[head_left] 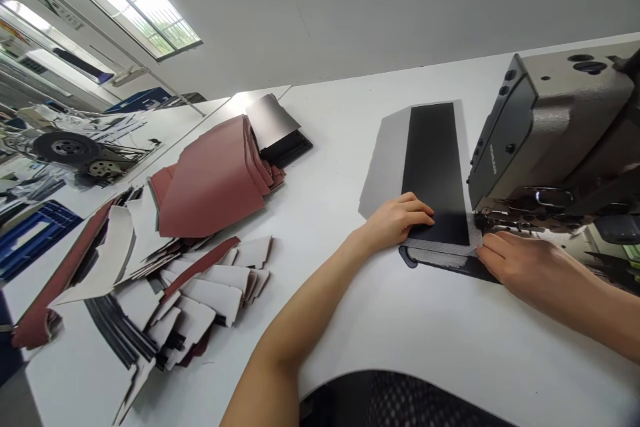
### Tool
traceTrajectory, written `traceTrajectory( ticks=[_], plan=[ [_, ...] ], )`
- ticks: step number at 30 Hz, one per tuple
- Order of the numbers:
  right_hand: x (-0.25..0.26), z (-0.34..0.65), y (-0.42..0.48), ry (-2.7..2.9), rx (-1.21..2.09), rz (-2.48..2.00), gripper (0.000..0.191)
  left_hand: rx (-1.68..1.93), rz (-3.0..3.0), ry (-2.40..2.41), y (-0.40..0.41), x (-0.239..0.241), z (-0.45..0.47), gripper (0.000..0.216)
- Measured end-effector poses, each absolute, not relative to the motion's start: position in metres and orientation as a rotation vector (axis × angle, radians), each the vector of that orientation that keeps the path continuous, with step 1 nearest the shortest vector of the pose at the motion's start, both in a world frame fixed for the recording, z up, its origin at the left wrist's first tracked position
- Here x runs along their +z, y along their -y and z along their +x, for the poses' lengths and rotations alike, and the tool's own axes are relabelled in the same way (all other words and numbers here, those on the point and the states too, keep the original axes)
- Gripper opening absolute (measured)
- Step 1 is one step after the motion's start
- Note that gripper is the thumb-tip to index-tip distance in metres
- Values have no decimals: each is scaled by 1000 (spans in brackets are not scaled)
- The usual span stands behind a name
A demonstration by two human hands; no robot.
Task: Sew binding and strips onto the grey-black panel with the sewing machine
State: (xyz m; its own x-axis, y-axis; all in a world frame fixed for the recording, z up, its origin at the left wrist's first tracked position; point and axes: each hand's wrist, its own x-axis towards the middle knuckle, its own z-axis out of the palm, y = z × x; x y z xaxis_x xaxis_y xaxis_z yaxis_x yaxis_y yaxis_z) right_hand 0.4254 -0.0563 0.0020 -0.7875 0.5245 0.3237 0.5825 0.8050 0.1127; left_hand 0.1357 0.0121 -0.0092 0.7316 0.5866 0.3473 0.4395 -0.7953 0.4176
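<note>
A grey mesh fabric piece (385, 160) lies on the white table with a smooth black panel (435, 167) on top of it. My left hand (400, 219) rests on the panel's near left edge, fingers lightly bent and lying on the surface. Close to the needle area of a sewing machine (545, 140), my right hand (520, 260) pinches the near right corner of the mesh fabric. Its thumb side is partly hidden. Under the near edge shows a dark strip (450, 263) with a greyish, worn-looking top.
Left of my arms lie a stack of dark red sheets (215, 180), black sheets (285, 150), and a spread of white-backed cut pieces (215, 287). A blue crate (37, 233) and another machine (67, 147) stand farther left. The wall (375, 13) runs behind the table.
</note>
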Motion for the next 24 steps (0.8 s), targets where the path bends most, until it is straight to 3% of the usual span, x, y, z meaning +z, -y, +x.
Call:
traceTrajectory(
  ticks=[3, 6, 9, 19, 24],
  plan=[
    [0, 423, 57, 2717, -426, -802, 37, 598, 2657, -833, -3, -3, 144, 41],
    [-6, 424, 55, 2708, -474, -780, 34, 584, 2669, -855, 8, 1, 153, 21],
    [-12, 426, 51, 2679, -421, -778, 31, 564, 2721, -835, 18, 0, 164, 36],
    [-11, 433, 55, 2562, -77, -922, 21, 553, 3168, -777, 23, -15, 181, 35],
    [-15, 432, 55, 2650, -269, -871, 29, 598, 2977, -883, 23, -14, 181, 32]
  ],
)
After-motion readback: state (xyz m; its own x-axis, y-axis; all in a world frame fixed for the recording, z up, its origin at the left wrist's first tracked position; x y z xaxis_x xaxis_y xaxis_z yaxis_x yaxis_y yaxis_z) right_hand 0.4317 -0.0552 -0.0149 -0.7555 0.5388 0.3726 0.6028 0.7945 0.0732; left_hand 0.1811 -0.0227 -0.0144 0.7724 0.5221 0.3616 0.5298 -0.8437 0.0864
